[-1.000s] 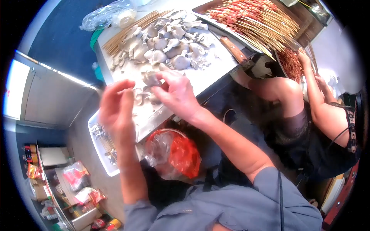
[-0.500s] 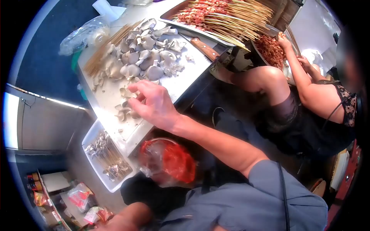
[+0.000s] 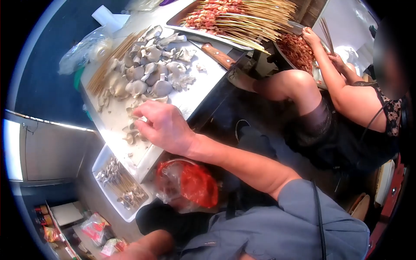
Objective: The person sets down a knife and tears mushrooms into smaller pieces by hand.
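Grey oyster mushrooms [image 3: 151,71] lie heaped on a white board [image 3: 102,117]. My right hand [image 3: 162,125] is over the near part of the board, palm down, beside the heap. Its thumb and forefinger are bent and a little apart, close to small mushroom pieces [image 3: 131,135]; I see nothing held between them. At the bottom edge my left hand [image 3: 134,251] is blurred and mostly cut off, with its fingers hidden. Bare wooden skewers [image 3: 104,69] lie along the heap's left side.
A white tub [image 3: 96,167] of skewered mushrooms stands below the board. A red plastic bag [image 3: 199,186] hangs near its edge. A knife [image 3: 219,56] lies by a metal tray [image 3: 173,24] of meat skewers. To the right, a co-worker [image 3: 364,102] reaches into a bowl of meat [image 3: 297,52].
The view has shifted, so the board and heap appear further left. My right hand stays by the small mushroom pieces. The co-worker's thin sticks now show more clearly.
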### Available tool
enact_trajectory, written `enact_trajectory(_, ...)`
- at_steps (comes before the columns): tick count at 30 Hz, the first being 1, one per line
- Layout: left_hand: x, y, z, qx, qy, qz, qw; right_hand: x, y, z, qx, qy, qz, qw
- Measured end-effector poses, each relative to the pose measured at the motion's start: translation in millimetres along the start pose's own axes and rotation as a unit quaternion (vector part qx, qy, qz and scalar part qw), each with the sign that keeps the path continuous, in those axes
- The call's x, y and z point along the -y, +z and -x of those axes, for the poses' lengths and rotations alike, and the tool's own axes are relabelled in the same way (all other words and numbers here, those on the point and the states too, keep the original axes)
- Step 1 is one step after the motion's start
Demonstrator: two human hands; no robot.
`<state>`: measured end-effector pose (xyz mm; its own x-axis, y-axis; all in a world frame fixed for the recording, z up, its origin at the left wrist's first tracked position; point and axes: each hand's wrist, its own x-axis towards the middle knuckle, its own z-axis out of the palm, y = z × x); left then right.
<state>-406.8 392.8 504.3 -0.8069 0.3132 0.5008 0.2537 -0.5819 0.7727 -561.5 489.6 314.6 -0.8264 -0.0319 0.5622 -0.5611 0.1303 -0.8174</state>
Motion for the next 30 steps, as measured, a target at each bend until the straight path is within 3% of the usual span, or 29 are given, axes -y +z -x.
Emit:
enact_trajectory(2, 19, -38, 0, 0.059, 0.107, 0.007, 0.993, -3, -2, 1, -0.009, -0.018, 0.012, 1.000)
enact_trajectory(4, 51, -70, -8, -0.026, 0.154, -0.145, 0.977, -6, -4, -3, -0.041, -0.046, 0.021, 0.998)
enact_trajectory(6, 90, -93, -44, -0.140, 0.121, -0.412, 0.892, -6, -12, -9, -0.049, -0.036, 0.023, 0.998)
enact_trajectory(7, 107, -116, -59, -0.152, 0.082, -0.466, 0.868, -6, -17, -13, -0.058, -0.024, 0.029, 0.998)
enact_trajectory(10, 157, -172, -95, -0.035, 0.027, -0.574, 0.817, -15, -34, -23, -0.120, 0.014, 0.029, 0.992)
enact_trajectory(11, 166, -177, -102, 0.009, 0.021, -0.642, 0.767, -15, -38, -25, -0.127, 0.075, -0.042, 0.988)
enact_trajectory(12, 175, -183, -105, 0.046, 0.036, -0.670, 0.740, -15, -42, -26, -0.134, 0.134, -0.113, 0.975)
enact_trajectory(14, 186, -185, -113, 0.125, 0.092, -0.705, 0.692, -17, -50, -28, -0.143, 0.155, -0.157, 0.965)
enact_trajectory(15, 190, -188, -113, 0.125, 0.090, -0.705, 0.692, -19, -54, -28, -0.135, 0.183, -0.189, 0.955)
enact_trajectory(17, 194, -192, -114, 0.154, 0.000, -0.719, 0.678, -19, -57, -28, -0.128, 0.198, -0.215, 0.948)
enact_trajectory(21, 197, -204, -114, 0.157, 0.026, -0.723, 0.672, -18, -60, -29, -0.132, 0.199, -0.212, 0.947)
enact_trajectory(24, 193, -219, -116, 0.157, -0.017, -0.720, 0.676, -17, -60, -29, -0.121, 0.208, -0.220, 0.945)
enact_trajectory(27, 177, -218, -114, 0.077, -0.006, -0.650, 0.756, -21, -56, -28, -0.107, 0.206, -0.208, 0.950)
enact_trajectory(30, 158, -226, -107, 0.014, -0.005, -0.648, 0.762, -21, -55, -26, -0.094, 0.196, -0.194, 0.957)
